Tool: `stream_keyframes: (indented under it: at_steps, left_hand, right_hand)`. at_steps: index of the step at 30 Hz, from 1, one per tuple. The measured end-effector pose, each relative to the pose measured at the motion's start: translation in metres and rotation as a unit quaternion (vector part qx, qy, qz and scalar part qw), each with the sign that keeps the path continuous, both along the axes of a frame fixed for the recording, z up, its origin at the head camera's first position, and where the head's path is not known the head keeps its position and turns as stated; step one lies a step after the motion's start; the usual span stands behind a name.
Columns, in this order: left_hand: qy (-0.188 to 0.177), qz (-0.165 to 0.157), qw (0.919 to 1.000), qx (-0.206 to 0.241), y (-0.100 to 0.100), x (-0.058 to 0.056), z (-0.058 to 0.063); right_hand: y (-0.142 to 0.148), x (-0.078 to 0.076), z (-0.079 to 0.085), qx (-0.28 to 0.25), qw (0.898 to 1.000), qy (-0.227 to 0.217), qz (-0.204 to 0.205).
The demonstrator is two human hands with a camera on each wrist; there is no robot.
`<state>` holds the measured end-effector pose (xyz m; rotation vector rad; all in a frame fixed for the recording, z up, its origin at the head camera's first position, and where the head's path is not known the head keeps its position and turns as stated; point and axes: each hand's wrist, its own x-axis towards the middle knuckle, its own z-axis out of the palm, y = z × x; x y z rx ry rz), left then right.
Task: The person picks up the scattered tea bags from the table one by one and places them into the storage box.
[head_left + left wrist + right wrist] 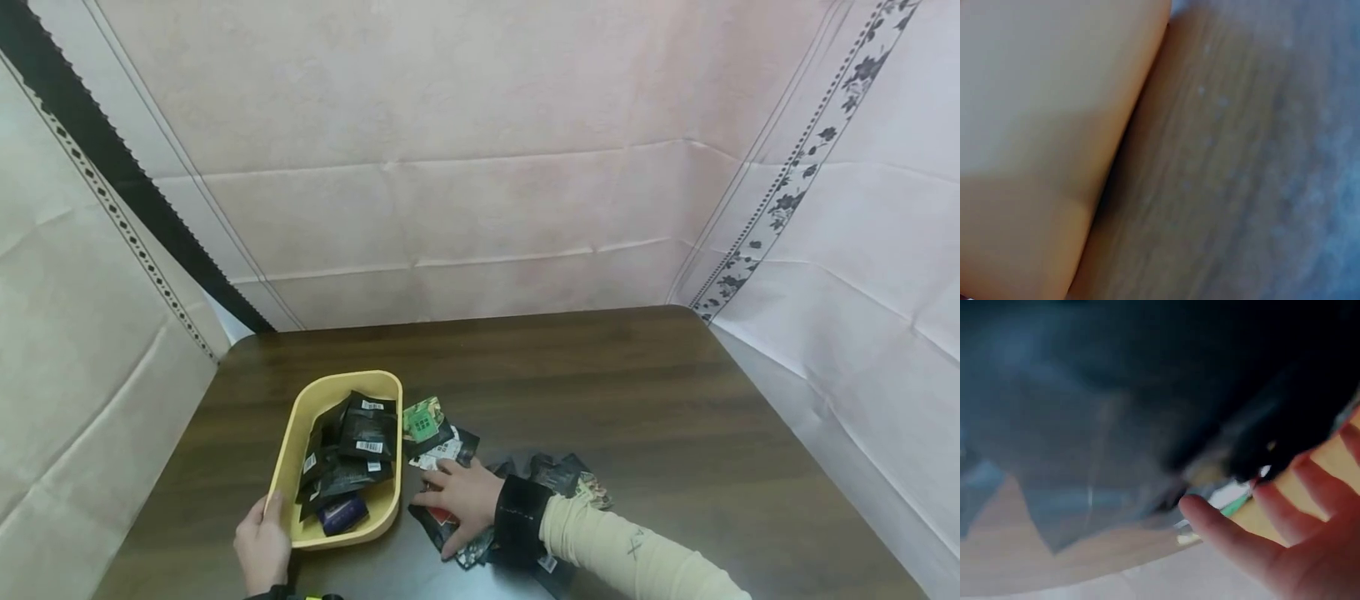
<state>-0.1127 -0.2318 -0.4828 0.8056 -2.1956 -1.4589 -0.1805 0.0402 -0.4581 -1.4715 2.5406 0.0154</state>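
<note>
At the near left corner of a yellow plastic bin (281,467), my left hand (262,542) grips the rim, thumb on top. Several black packets (367,433) with barcode labels lie inside, along with a dark blue packet (343,514). Right of the bin, my right hand (467,500) rests with spread fingers on a loose pile of packets. A packet with a green label (422,421) lies beyond its fingertips. In the right wrist view, spread fingers (1235,544) reach along blurred dark packets (1085,425). The left wrist view shows the bin's outer wall (1035,125).
More dark packets (555,471) lie by the right wrist, partly under the forearm. The brown wooden table (600,375) reaches back to a pale cloth backdrop (450,208), with cloth on both sides as well. A small yellow and black thing (322,597) shows at the bottom edge.
</note>
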Motion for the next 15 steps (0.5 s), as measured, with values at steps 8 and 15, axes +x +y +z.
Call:
stream_keyframes:
  at_steps: [8,15]
  left_hand:
    - [0.001,0.006,1.0,-0.001,0.0,0.001,-0.001]
    - [-0.003,0.002,1.0,-0.003,-0.001,0.0,0.0]
  right_hand:
    - [-0.002,0.0,-0.008,-0.005,0.995,0.097,-0.011]
    - [-0.003,0.002,-0.012,0.007,0.989,0.145,0.011]
